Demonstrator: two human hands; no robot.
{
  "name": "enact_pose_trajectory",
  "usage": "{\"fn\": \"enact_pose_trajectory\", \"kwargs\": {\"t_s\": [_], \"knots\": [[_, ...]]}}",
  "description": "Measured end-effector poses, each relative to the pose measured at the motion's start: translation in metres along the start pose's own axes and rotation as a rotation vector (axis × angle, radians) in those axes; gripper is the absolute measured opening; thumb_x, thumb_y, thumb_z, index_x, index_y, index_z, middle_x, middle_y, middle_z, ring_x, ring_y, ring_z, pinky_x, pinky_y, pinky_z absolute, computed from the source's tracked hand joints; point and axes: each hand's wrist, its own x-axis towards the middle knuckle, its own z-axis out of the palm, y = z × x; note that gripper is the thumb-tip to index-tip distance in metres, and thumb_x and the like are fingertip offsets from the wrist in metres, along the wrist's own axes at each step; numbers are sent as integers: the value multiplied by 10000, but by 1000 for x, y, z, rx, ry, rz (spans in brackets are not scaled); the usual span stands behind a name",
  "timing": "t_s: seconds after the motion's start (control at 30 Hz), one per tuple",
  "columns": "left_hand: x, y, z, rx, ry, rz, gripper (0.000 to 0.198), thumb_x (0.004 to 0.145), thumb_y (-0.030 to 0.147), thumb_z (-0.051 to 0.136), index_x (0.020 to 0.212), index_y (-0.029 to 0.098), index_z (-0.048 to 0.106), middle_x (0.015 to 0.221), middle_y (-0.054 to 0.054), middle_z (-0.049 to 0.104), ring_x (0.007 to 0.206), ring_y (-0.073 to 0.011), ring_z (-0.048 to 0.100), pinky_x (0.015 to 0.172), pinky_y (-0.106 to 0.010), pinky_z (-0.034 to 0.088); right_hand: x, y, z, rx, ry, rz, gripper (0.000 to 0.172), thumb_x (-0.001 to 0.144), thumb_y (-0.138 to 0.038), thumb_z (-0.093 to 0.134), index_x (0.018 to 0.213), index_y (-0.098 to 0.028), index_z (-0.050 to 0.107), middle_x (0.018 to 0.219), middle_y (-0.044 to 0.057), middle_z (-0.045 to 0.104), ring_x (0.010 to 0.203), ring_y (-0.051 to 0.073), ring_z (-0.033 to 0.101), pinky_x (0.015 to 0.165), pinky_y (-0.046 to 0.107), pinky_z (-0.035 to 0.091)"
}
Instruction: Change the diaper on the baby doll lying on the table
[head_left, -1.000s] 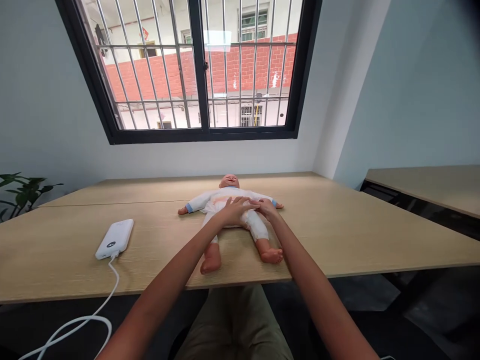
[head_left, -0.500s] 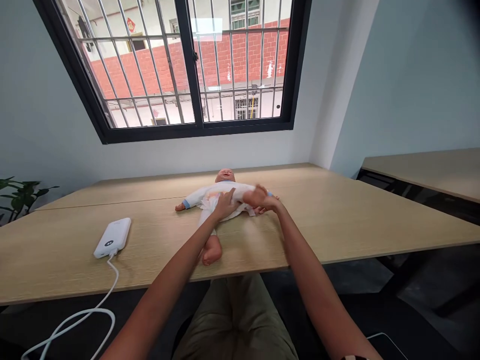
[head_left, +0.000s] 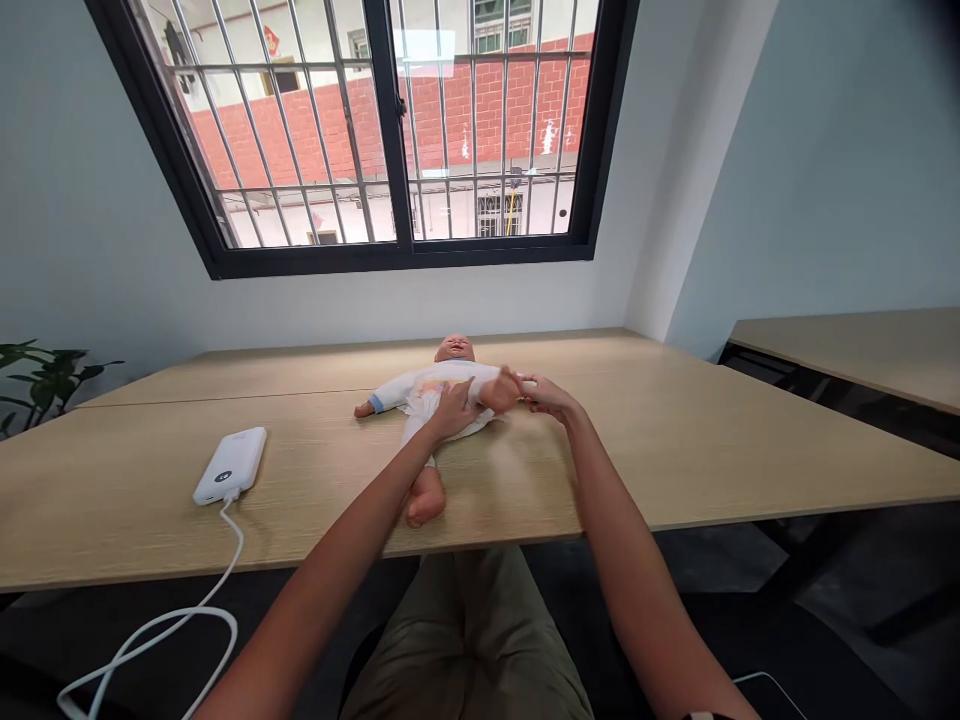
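on table [head_left: 637, 440]: one baby doll [head_left: 450, 375] | left hand [head_left: 454, 412] flat on diaper [head_left: 427, 400] | right hand [head_left: 551, 397] narrow beside raised foot [head_left: 499, 393]

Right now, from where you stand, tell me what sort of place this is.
Probably an indoor training room or office: a baby doll lies on a long wooden table, a matching table stands nearby, and there is a barred window.
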Motion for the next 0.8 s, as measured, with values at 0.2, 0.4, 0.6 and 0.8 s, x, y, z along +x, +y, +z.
{"fn": "enact_pose_trajectory", "kwargs": {"t_s": [0.2,0.4,0.6,0.8], "knots": [[-8,14,-3,258,-218,191,521,840,281,531,1358,285,483,1405,-75,511,1371,-348,334,1110,-730,52,2,-3,0,208,89,-174,475,715,-250,685,1148,-156,514,785,-5,596,671,107,524,600,205,432],[-8,21,1,427,-296,230,488,845,319,554,1331,314,506,1416,-91,486,1396,-354,283,1065,-783,17,3,-7,23,269,-26,-342,481,724,-334,703,1120,-173,482,765,-36,590,733,110,560,703,225,465],[-8,24,2,486,-296,283,451,855,359,568,1301,297,539,1421,-116,475,1371,-360,312,1073,-774,82,9,-11,48,165,-65,-418,480,734,-379,672,1125,-176,483,732,-54,560,658,103,540,637,231,438],[-14,40,3,578,-248,233,531,816,311,602,1337,268,511,1446,-141,446,1394,-387,272,1061,-748,215,22,-22,60,116,-171,-322,428,749,-326,637,1113,-158,488,670,-55,550,590,95,501,556,214,389]]}}
